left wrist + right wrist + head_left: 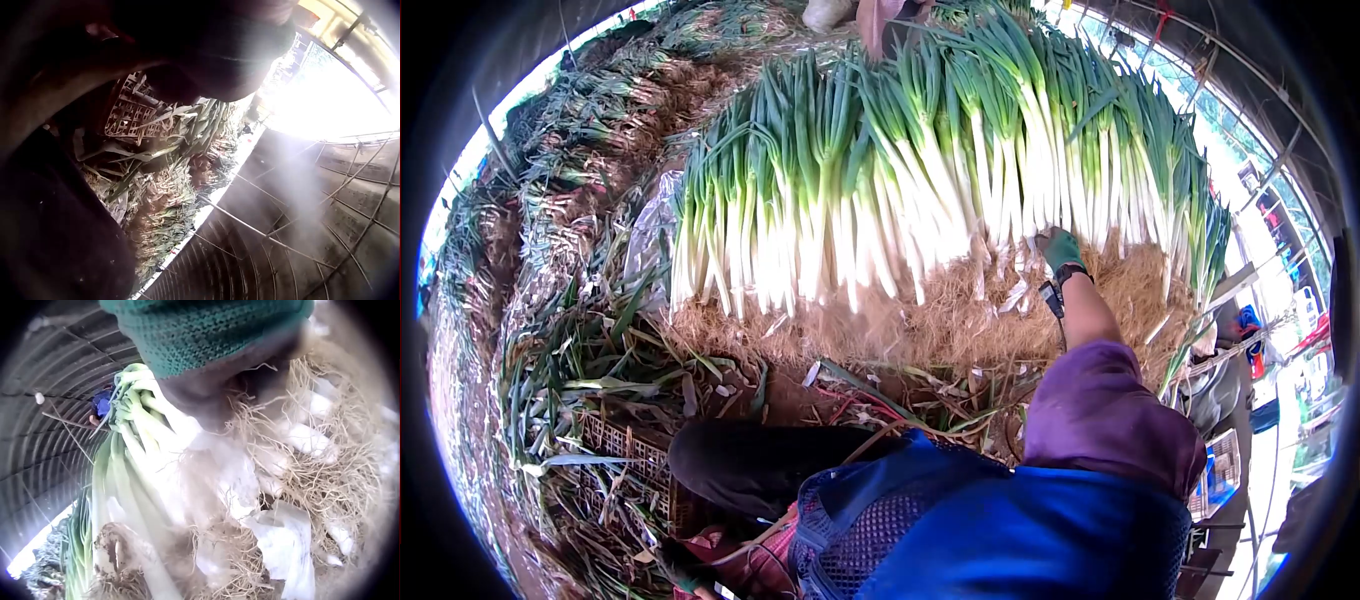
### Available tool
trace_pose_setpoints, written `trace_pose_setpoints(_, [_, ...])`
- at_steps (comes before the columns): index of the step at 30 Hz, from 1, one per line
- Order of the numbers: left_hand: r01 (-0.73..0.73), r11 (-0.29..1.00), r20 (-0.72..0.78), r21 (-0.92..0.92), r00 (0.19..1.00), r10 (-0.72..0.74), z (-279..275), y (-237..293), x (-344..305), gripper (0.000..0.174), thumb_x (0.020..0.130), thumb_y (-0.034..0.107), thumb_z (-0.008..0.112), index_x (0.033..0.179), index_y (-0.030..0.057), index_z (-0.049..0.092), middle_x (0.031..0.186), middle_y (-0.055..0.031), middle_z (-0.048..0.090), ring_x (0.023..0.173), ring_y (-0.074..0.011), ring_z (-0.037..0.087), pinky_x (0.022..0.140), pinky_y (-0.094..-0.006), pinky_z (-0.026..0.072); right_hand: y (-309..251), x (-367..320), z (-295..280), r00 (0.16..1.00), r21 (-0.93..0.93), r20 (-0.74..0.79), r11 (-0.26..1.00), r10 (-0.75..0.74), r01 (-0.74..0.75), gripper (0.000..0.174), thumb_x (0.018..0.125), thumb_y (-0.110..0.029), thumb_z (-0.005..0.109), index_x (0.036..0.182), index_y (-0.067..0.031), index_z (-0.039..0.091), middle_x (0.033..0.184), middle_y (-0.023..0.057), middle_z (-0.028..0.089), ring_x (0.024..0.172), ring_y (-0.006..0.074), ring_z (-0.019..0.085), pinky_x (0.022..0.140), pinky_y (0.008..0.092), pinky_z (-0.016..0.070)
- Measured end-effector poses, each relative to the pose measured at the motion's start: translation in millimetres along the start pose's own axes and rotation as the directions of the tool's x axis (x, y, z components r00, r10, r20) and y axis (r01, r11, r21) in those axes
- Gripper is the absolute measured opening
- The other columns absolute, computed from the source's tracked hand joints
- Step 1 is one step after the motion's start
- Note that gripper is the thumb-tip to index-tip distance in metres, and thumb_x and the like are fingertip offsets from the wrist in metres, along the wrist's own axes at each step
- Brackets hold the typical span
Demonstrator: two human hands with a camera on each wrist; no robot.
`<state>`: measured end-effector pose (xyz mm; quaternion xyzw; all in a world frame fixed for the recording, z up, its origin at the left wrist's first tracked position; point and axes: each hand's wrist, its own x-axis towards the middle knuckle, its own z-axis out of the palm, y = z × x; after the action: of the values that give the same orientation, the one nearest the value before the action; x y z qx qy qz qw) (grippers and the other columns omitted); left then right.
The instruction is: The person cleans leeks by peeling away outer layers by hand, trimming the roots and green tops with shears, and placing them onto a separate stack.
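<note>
A long row of green onions (830, 210) lies with white stalks and brown roots (900, 320) toward me, green leaves pointing away. My right hand (1058, 247), in a green and dark glove, reaches to the stalk bases right of the middle. In the right wrist view the glove (212, 337) is close over white stalks (169, 437) and tangled roots (337, 444); I cannot tell if the hidden fingers grip a stalk. My gloved left hand (685, 575) is low at the bottom left, beside my leg, dark and partly cut off. Its wrist view shows only a dark, blurred shape close up.
Trimmed leaves and scraps (590, 370) litter the ground at left, around a plastic crate (625, 445). More bundled onions (590, 170) are heaped behind. My bent knee (730, 465) is close to the row's front. Ribbed tunnel walls (56, 381) curve around.
</note>
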<state>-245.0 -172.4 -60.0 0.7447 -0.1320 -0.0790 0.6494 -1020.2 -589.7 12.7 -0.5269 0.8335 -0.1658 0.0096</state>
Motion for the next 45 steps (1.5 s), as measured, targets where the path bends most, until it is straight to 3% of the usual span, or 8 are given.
trace_pose_setpoints(6, [-0.070,0.993,-0.043,-0.100,0.997,0.066,-15,19,11,0.033,0.105,0.018,0.044,0.120,-0.0065,0.060,0.110,-0.0135,0.064,0.102,-0.0248,0.063,0.093,-0.0359,0.0533,-79,-34,-15,0.952,-0.340,-0.288,0.940,-0.098,-0.006,0.065,0.083,-0.038,0.068,0.134,-0.0017,0.049,0.135,0.0204,0.053,0.120,0.0396,0.055,0.101,0.0464,0.0454])
trace_pose_setpoints(10, [-0.130,0.976,-0.020,-0.177,0.992,0.128,-20,25,-2,0.034,0.105,0.017,0.043,0.121,-0.0075,0.060,0.110,-0.0140,0.063,0.102,-0.0246,0.064,0.093,-0.0352,0.0535,-224,-96,-6,0.919,0.573,0.139,0.787,-0.369,0.229,0.065,0.087,-0.040,0.070,0.133,0.0005,0.050,0.120,0.0183,0.062,0.103,0.0261,0.063,0.089,0.0368,0.0510])
trace_pose_setpoints(19, [-0.004,0.910,0.170,-0.414,0.982,0.081,13,127,-72,0.026,0.099,0.013,0.059,0.123,0.0052,0.051,0.095,-0.0030,0.063,0.080,-0.0095,0.060,0.069,-0.0259,0.0527,-544,-397,102,-0.315,0.922,0.035,0.152,-0.948,-0.356,0.049,0.098,-0.027,0.061,0.138,-0.0021,0.047,0.111,0.0021,0.059,0.105,0.0146,0.059,0.089,0.0294,0.0507])
trace_pose_setpoints(24, [-0.306,0.951,0.281,0.043,0.917,0.282,2,107,-76,0.042,0.092,0.021,0.065,0.128,0.0054,0.048,0.084,-0.0158,0.067,0.069,-0.0305,0.066,0.061,-0.0404,0.0520,-614,-533,76,-0.284,0.756,0.443,0.525,-0.850,-0.390,0.058,0.087,-0.038,0.074,0.126,0.0015,0.059,0.104,0.0028,0.063,0.088,0.0152,0.063,0.082,0.0283,0.0560])
trace_pose_setpoints(28, [-0.359,0.924,0.511,0.127,0.822,0.250,-27,110,-61,0.052,0.088,0.022,0.073,0.129,0.0026,0.048,0.093,-0.0150,0.069,0.080,-0.0269,0.071,0.070,-0.0346,0.0545,-636,-565,125,-0.519,0.970,-0.163,-0.041,-0.839,-0.238,0.057,0.092,-0.044,0.066,0.122,0.0047,0.062,0.117,0.0096,0.064,0.098,0.0180,0.064,0.089,0.0321,0.0550])
trace_pose_setpoints(30, [-0.560,0.766,0.562,0.316,0.761,0.324,-62,107,-33,0.048,0.089,0.025,0.073,0.129,0.0064,0.054,0.104,-0.0154,0.068,0.092,-0.0249,0.070,0.077,-0.0349,0.0551,-636,-566,145,-0.601,0.954,-0.048,0.142,-0.798,-0.265,0.057,0.093,-0.045,0.063,0.120,0.0050,0.062,0.118,0.0110,0.065,0.101,0.0184,0.065,0.091,0.0336,0.0549])
trace_pose_setpoints(33, [-0.127,0.919,0.326,0.373,0.945,-0.001,-137,98,18,0.048,0.090,0.024,0.071,0.131,0.0053,0.053,0.115,-0.0130,0.067,0.103,-0.0230,0.067,0.088,-0.0346,0.0533,-628,-566,121,-0.659,0.663,0.320,0.658,-0.681,-0.358,0.066,0.090,-0.044,0.068,0.133,0.0032,0.051,0.119,0.0130,0.064,0.104,0.0210,0.065,0.092,0.0360,0.0558])
trace_pose_setpoints(45, [0.543,0.622,-0.467,0.564,0.831,-0.302,-378,-101,166,0.068,0.083,0.048,0.066,0.135,0.0052,0.054,0.130,-0.0217,0.061,0.121,-0.0331,0.058,0.102,-0.0390,0.0444,-633,-534,174,-0.622,0.316,0.240,0.666,-0.745,-0.676,0.069,0.091,-0.034,0.068,0.138,0.0078,0.039,0.131,0.0257,0.054,0.115,0.0362,0.060,0.096,0.0457,0.0541])
